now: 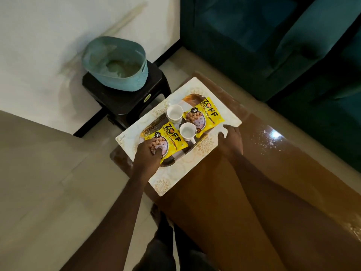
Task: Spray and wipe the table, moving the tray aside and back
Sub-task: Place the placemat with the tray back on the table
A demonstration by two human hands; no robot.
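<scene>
A white rectangular tray (pixel 197 169) with gold flower prints lies across the left end of the glossy brown table (pixel 224 202), its far corner hanging past the table's edge. On it are two yellow snack packets (pixel 210 112) and two white cups (pixel 174 112). My left hand (pixel 148 153) lies on the nearer packet (pixel 173 141), fingers and thumb curled onto it. My right hand (pixel 231 140) grips the tray's right long edge, thumb on top. No spray bottle or cloth is in view.
A teal plastic basket (pixel 117 63) sits on a black stool (pixel 125 94) by the white wall, just beyond the tray. A dark green sofa (pixel 273 45) runs along the table's far side. Beige tiled floor (pixel 48 182) lies to the left. The table's right part shows white streaks (pixel 273 137).
</scene>
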